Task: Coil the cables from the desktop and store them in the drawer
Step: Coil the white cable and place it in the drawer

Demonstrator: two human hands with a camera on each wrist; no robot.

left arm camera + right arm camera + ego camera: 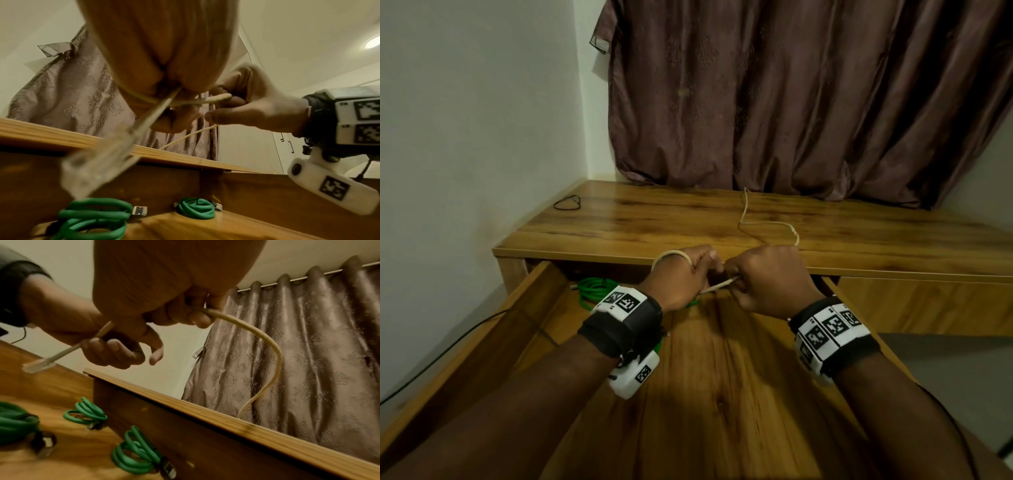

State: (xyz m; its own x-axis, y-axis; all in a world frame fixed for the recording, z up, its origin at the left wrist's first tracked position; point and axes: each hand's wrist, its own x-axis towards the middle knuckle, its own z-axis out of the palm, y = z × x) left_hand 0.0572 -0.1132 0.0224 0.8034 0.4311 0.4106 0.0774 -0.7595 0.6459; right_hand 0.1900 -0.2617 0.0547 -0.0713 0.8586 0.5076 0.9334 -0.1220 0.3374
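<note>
head view: left hand (681, 277) grips loop and plug end of beige ethernet cable (763, 224); right hand (767, 277) pinches it alongside; loose length trails away across desktop (654, 219), above open drawer (722, 359).

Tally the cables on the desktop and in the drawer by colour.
Green coils, in drawer: 3
Beige cable, held by left hand and right hand: 1
Black cable, on desktop: 1
Total: 5
</note>
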